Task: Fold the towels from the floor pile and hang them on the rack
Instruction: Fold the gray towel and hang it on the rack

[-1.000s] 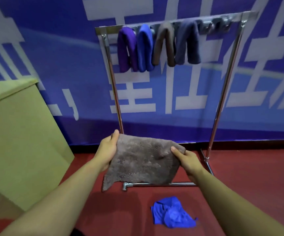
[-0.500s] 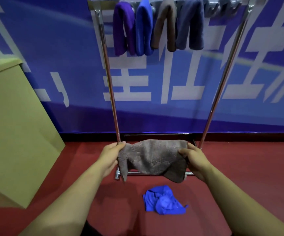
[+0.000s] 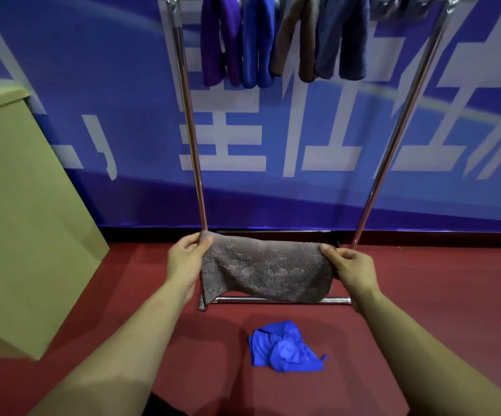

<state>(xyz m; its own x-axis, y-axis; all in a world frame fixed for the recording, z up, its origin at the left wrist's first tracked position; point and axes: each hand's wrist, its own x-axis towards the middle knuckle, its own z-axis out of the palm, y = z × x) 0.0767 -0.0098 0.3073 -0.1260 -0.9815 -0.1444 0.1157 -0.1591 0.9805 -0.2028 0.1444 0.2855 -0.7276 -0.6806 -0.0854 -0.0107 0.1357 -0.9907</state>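
Observation:
I hold a grey-brown towel (image 3: pixel 265 270) stretched flat between both hands at waist height, in front of the rack's base. My left hand (image 3: pixel 186 259) pinches its left top corner and my right hand (image 3: pixel 351 267) pinches its right top corner. The towel looks doubled over, its lower edge hanging uneven. A crumpled blue towel (image 3: pixel 285 348) lies on the red floor just below. The metal rack (image 3: pixel 190 139) stands ahead, with purple (image 3: pixel 219 43), blue (image 3: pixel 256 46), brown (image 3: pixel 295 40) and grey-blue (image 3: pixel 342 40) towels draped over its top bar.
A tan cardboard box (image 3: pixel 18 205) stands on the left, close to my left arm. A blue banner with white characters (image 3: pixel 303 130) covers the wall behind the rack. The rack's front floor bar (image 3: pixel 337 300) runs under the held towel. Red floor (image 3: pixel 453 295) extends right.
The towel went from hanging open as a full sheet to a shorter, doubled strip held taut. My view tilted down, so the rack's top bar slid to the frame's upper edge.

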